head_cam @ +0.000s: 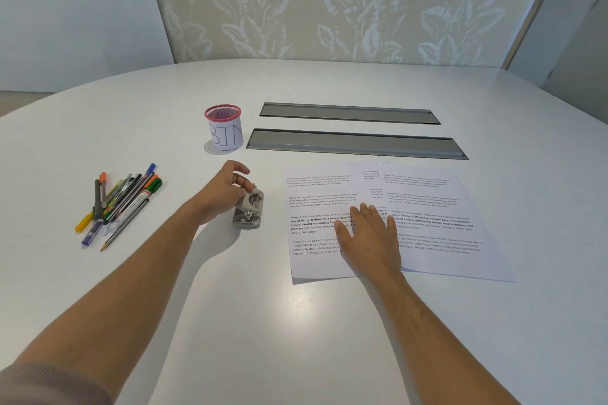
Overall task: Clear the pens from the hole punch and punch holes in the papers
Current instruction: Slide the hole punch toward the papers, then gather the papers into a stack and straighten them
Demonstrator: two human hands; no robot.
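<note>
Head view: left hand (227,189) curls its fingers around the top of the hole punch (249,210), gripping its far end. Punch looks like grey metal, small, compact; probably rigid and fairly heavy for its size, best held by body or lever. Right hand (368,233) lies flat with fingers spread on the papers (427,223), just right of the punch. Sheets are white, printed, overlapping; thin, floppy, likely slide easily. Pens (121,204) are piled well left of left hand.

White table (296,322) with pens (120,204), hole punch (249,212), papers (427,223), mesh cup (224,128).
</note>
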